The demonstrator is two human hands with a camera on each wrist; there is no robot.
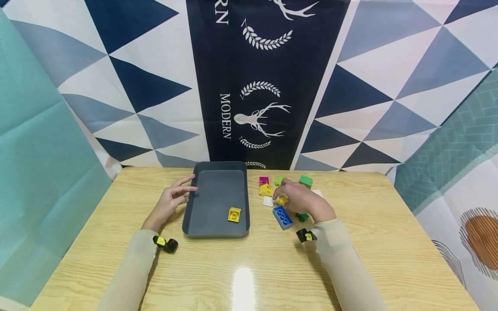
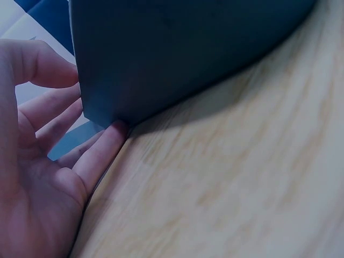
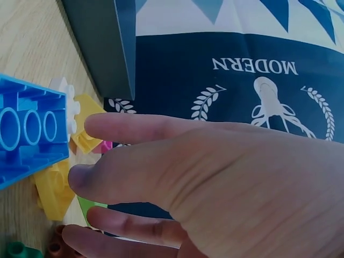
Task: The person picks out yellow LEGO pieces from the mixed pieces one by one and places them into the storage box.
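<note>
A dark grey tray [image 1: 218,233] lies on the table with one yellow brick [image 1: 234,214] inside, near its right wall. At the tray's left side is my left hand [image 1: 171,202], its fingertips touching the wall and rim; the left wrist view shows the loosely bent fingers [image 2: 99,161] against that edge. My right hand [image 1: 301,198] reaches down over loose toy bricks, its fingers extended. Under it lies a yellow brick [image 3: 56,191], close by the thumb; whether they touch is unclear. A blue brick [image 1: 282,217] lies with its hollow side showing, just in front of that hand.
Around the right hand are a magenta brick [image 1: 263,180], another yellow brick [image 1: 266,190], a white brick [image 1: 268,201], a light green brick [image 1: 278,181] and a green brick [image 1: 306,181]. A patterned cloth [image 1: 253,86] hangs behind the wooden table [image 1: 202,276].
</note>
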